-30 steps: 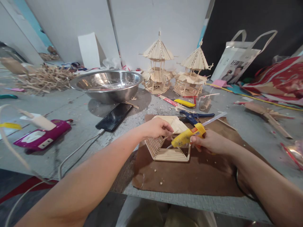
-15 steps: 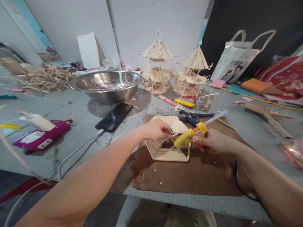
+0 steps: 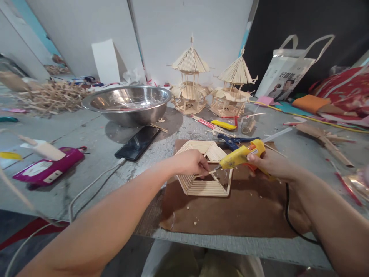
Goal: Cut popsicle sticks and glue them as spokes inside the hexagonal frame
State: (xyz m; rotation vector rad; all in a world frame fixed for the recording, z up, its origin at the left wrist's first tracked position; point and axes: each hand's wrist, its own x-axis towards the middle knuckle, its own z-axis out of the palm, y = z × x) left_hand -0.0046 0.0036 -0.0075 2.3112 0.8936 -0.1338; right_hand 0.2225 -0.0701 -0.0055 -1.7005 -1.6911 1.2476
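With my left hand (image 3: 195, 163) I am pinching a small stick (image 3: 212, 172), thumb and fingertips nearly meeting, and holding it over the open middle of the six-sided frame (image 3: 205, 188). The frame is lying on a brown cloth (image 3: 230, 221). The fingers of my right hand (image 3: 263, 164) are wrapping round the yellow glue gun (image 3: 236, 156); its nozzle (image 3: 218, 167) is pointing toward my left fingertips, but whether it is touching the stick I cannot tell.

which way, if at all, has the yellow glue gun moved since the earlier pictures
Yes, the yellow glue gun has moved right and away from the near side of the hexagonal stick frame.
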